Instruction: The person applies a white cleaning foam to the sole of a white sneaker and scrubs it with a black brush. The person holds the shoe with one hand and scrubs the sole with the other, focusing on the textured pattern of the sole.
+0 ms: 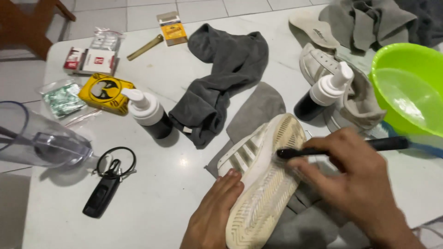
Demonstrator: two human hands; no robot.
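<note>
On the white table (152, 198), a white sneaker (263, 184) is lying on its side over a grey cloth (258, 108), sole facing up. The left hand (214, 216) is pressing flat against the upper, fingers together, steadying it. The right hand (355, 180) is gripping a black brush (332, 148), bristles touching the sole edge. Scrubbing is judged to be the step in hand; continuing calls for firm bracing

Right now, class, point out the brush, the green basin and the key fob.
brush (323, 150): head view, black handle beside its bristles.
green basin (383, 62): head view, left rim.
key fob (99, 198): head view, black body.
</note>
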